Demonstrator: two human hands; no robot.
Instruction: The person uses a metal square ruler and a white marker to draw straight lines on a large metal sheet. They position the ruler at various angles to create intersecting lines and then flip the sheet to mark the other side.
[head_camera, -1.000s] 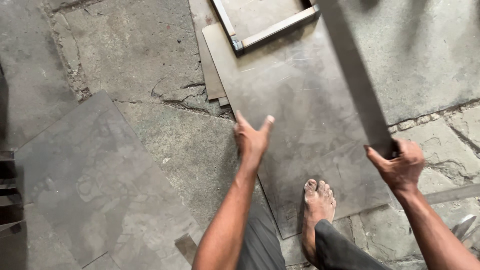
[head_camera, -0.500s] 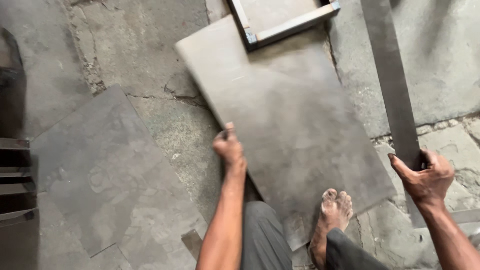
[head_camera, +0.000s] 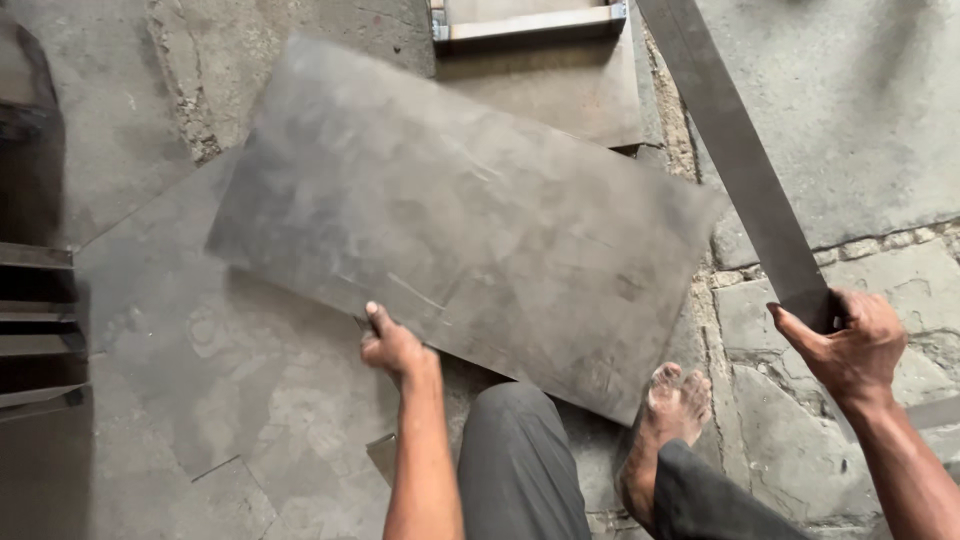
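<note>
The floor (head_camera: 860, 130) is rough grey concrete, cracked and patched, with a broken seam of small stones running from far to near on the right side. A flat grey slab (head_camera: 200, 400) lies on the floor at the near left, partly under the raised sheet. The large metal sheet (head_camera: 460, 220) is rectangular, dull grey and scuffed; it occupies the centre of the view, tilted, with its near left edge lifted off the floor. A second flat sheet (head_camera: 580, 90) lies beyond it at the far centre, and a rectangular metal frame (head_camera: 525, 22) rests on that sheet at the far edge of the view. A long flat metal bar (head_camera: 735, 150) runs diagonally from far centre to near right. Dark metal steps or bars (head_camera: 35, 320) stand at the left edge. The left hand (head_camera: 392, 345) holds the near edge of the large metal sheet, fingers closed around it. The right hand (head_camera: 850, 345) is closed around the near end of the long flat metal bar. A bare foot (head_camera: 670, 410) stands on the near corner of the large metal sheet.
</note>
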